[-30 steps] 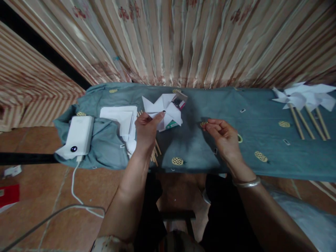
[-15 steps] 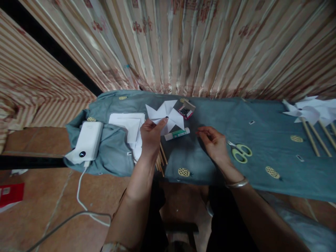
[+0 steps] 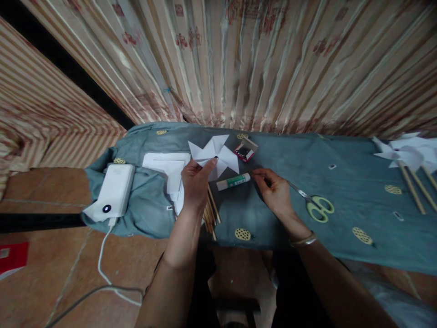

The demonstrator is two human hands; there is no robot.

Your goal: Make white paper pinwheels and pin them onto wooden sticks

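My left hand [image 3: 197, 184] pinches a white paper pinwheel [image 3: 221, 154] near its middle, where a small dark pin head shows by the thumb. To the right, my right hand [image 3: 274, 190] has thumb and forefinger pressed together; whatever they may hold is too small to make out. A glue stick [image 3: 234, 181] with a green label lies between the hands. Just beyond it stands an opened small red box [image 3: 246, 150] with dark pins inside. Under my left wrist several wooden sticks [image 3: 212, 207] lie at the table's front edge. Green-handled scissors [image 3: 317, 207] rest right of my right hand.
White paper sheets [image 3: 167, 166] are stacked left of my left hand. A white power bank [image 3: 116, 191] with a cable sits at the left end of the cloth-covered table [image 3: 287, 150]. Finished pinwheels on sticks [image 3: 409, 152] lie far right. A curtain [image 3: 218, 68] hangs behind.
My right hand has come slightly left, closer to the glue stick's end and the pinwheel. My left hand keeps its hold on the pinwheel. The whole view has shifted a little.
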